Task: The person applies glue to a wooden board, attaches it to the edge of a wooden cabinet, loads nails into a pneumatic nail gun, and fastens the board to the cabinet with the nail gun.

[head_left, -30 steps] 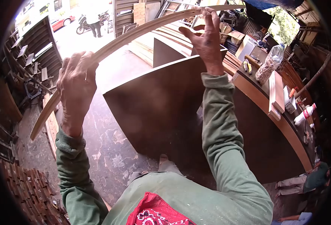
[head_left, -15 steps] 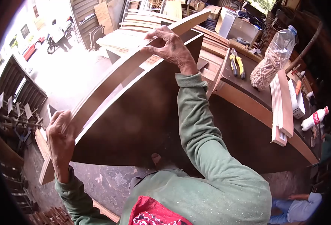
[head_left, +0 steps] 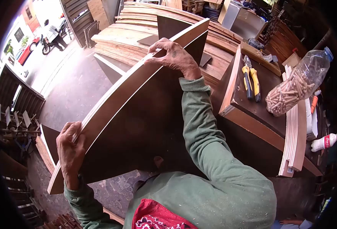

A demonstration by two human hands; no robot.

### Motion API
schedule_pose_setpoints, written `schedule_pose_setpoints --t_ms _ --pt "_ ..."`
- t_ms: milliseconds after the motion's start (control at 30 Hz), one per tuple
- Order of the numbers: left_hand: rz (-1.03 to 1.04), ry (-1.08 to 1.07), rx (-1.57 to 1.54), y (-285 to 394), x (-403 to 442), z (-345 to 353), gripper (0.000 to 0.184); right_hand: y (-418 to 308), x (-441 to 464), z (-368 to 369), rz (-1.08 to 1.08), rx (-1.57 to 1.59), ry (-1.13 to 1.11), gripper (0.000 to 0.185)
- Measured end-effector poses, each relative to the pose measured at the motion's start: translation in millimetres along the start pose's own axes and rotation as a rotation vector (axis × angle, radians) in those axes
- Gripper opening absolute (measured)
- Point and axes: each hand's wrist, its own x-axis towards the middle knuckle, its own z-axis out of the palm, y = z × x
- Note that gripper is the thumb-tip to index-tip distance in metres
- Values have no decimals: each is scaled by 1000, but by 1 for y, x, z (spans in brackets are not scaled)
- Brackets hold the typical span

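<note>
A long pale wooden strip (head_left: 113,93) runs diagonally along the white edge of a large dark panel (head_left: 138,126). Near the strip's lower left end, my left hand (head_left: 71,147) is wrapped round it. Higher up, my right hand (head_left: 173,57) pinches the same strip between thumb and fingers, close to its upper right end. The strip lies against or just over the panel's edge; exact contact is hard to tell.
Stacked planks (head_left: 126,40) lie beyond the panel. On the dark bench to the right are pliers (head_left: 251,80), a bottle of wooden dowels (head_left: 294,84), stacked strips (head_left: 295,133) and a Coca-Cola bottle (head_left: 326,142). A person (head_left: 53,34) stands by a motorcycle outside.
The strip has come down from above the panel onto or near its edge, with both hands still holding it. The view has shifted, and the bench items appear larger.
</note>
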Motion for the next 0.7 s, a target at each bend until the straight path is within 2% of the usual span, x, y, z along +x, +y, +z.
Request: schedule_pose_setpoints --t_ms 233,700 --pt "-50 -20 -51 4 12 12 31 22 10 -2 26 35 -6 56" --pt "-28 -15 -5 14 13 18 31 31 9 -6 37 29 -34 52"
